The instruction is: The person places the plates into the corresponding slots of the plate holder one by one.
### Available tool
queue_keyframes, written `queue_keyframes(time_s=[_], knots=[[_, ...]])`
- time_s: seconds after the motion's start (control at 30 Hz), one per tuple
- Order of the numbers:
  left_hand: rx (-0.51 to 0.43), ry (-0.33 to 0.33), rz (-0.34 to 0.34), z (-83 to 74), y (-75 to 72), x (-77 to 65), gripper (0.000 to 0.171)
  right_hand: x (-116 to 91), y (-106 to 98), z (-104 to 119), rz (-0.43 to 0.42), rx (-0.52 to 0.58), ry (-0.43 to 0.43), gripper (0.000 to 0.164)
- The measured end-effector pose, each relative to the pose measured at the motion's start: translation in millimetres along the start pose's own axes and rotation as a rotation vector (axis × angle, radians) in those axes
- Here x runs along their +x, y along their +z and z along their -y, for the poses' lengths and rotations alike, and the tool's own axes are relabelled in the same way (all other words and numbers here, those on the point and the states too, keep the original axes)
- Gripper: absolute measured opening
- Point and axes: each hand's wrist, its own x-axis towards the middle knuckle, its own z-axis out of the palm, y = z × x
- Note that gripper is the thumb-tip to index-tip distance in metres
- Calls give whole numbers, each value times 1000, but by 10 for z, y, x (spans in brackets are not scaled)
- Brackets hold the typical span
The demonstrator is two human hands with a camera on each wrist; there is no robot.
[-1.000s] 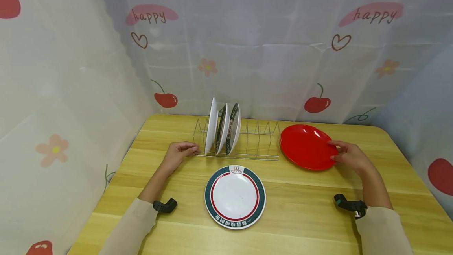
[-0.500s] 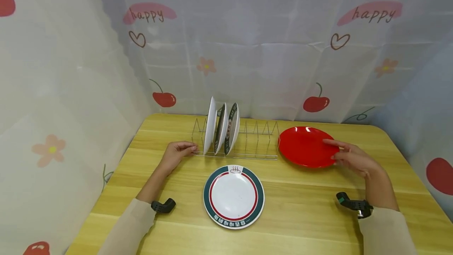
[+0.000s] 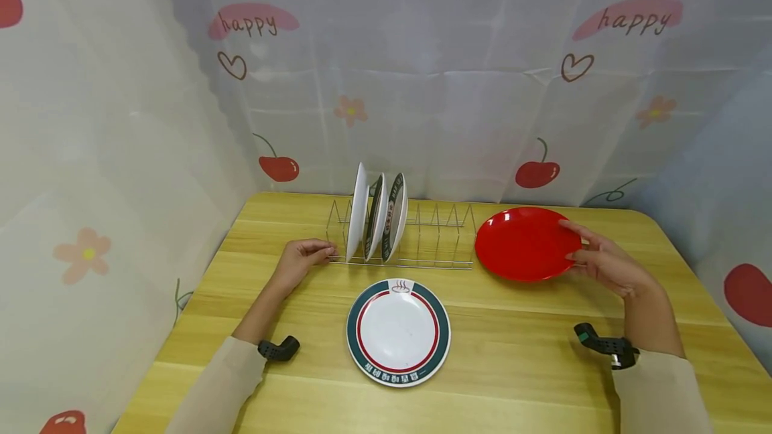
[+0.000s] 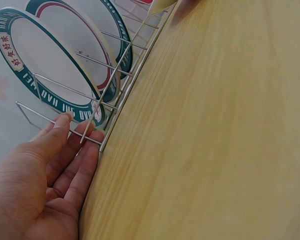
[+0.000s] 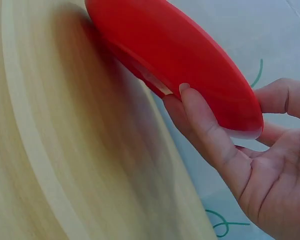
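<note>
Away from the wire rack [image 3: 434,266], a little to the right, the red plate [image 3: 523,244] and the right hand [image 3: 609,266] have shifted since half a second ago; the left hand [image 3: 301,262] stays put. Its thumb and fingers pinch the rack's left end wire — probably to keep the frame from sliding. Right-hand digits pinch the red plate's right rim, some reaching beneath, and that side seems raised off the table [image 3: 512,367], just beside the rack's right end. Three upright plates [image 3: 396,223] stand between the left dividers, which hold them on edge — a green-bordered plate [image 3: 399,330] lies flat in front.
</note>
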Motion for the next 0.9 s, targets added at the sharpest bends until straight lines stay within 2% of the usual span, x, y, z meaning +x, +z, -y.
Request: queue_keyframes(time_s=[0.17, 0.37, 0.63, 0.9], knots=[[-2, 1, 0, 1, -2, 5, 22, -7, 15, 26, 39, 40, -83, 73], [1, -12, -6, 7, 1, 14, 21, -27, 67, 108, 14, 65, -151, 70], [-4, 5, 2, 3, -5, 22, 21, -44, 173, 259, -39, 70, -164, 67], [-2, -8, -6, 8, -5, 12, 22, -65, 247, 381, -66, 81, -194, 63]])
